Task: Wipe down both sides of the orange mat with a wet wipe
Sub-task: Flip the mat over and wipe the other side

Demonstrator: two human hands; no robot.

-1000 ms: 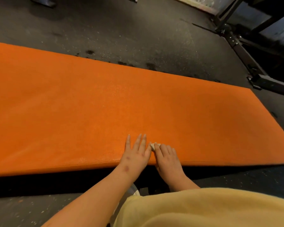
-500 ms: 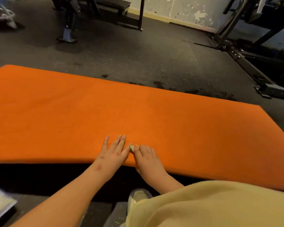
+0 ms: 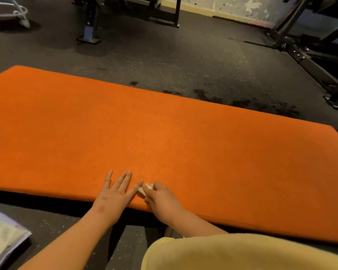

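Note:
The orange mat (image 3: 164,137) lies flat on the dark gym floor and fills the middle of the view. My left hand (image 3: 116,191) rests flat on the mat near its front edge, fingers straight and spread. Right beside it, my right hand (image 3: 162,199) has its fingers curled over a small crumpled white wet wipe (image 3: 144,189) and holds it against the mat. Only a corner of the wipe shows, between the two hands.
A white pack with blue print (image 3: 2,236) lies on the floor at the lower left. Black gym machine frames (image 3: 308,61) stand at the right, a bench stand (image 3: 90,32) at the back. Dark wet spots (image 3: 242,103) mark the floor behind the mat.
The view has tilted up and shifted left, so the mat's left end and the pack now show. Both hands stay together at the mat's front edge; the right fingers look more curled.

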